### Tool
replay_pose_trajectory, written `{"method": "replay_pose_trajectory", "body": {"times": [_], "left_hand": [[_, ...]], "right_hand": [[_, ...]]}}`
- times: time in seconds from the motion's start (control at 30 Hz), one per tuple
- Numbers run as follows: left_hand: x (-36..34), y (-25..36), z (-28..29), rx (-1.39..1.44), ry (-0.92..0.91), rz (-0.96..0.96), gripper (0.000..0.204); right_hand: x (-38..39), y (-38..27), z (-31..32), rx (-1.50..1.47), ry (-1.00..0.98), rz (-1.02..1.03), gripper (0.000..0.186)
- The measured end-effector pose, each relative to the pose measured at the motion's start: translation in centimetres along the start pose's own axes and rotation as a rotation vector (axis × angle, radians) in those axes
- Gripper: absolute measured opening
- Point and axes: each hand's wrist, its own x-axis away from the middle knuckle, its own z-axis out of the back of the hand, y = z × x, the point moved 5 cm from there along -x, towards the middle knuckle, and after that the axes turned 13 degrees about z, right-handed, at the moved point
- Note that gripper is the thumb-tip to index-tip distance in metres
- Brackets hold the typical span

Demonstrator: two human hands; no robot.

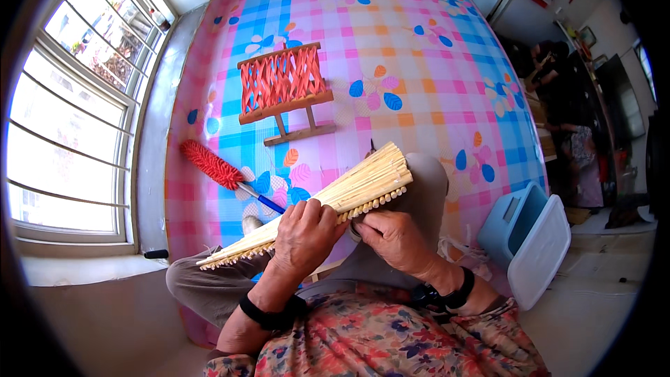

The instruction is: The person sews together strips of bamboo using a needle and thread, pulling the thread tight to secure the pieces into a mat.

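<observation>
A panel of pale stalks (349, 188) set side by side lies slanted across my lap, its far right end raised over my right knee. Cut stalk ends show as a row of small rounds along its near edge. My left hand (306, 230) is closed over the middle of the panel, knuckles up. Against the near edge, right of the left hand, my right hand (398, 234) is closed with the fingers curled in. Whatever sits between its fingertips is hidden.
A small folding stool (286, 84) with red woven strapping stands ahead on the checked floral sheet (391, 28). A red duster (213, 164) with a blue handle lies to the left. At right is a blue bin (513, 216) with its white lid (541, 251) leaning against it. A barred window is at left.
</observation>
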Motion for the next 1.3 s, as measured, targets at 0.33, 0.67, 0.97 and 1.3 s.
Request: {"method": "replay_pose_trajectory", "body": {"times": [0.33,0.67,0.97,1.3], "left_hand": [[-3.2,-3.8,0.9,-0.089,0.135,0.106,0.021],[-6.3,-8.9,5.0,0.052,0.099,0.345,0.020],[-5.7,-8.2,8.8,0.308,0.083,0.544,0.024],[-5.2,-7.3,11.6,0.442,0.104,0.564,0.028]], "right_hand": [[4.5,-1.2,6.6,0.127,0.215,-0.114,0.008],[-5.5,-2.6,1.0,0.093,0.286,0.333,0.008],[-10.6,-4.3,-1.2,0.150,0.200,0.481,0.020],[-11.8,-6.4,-1.0,0.228,0.090,0.530,0.033]]}}
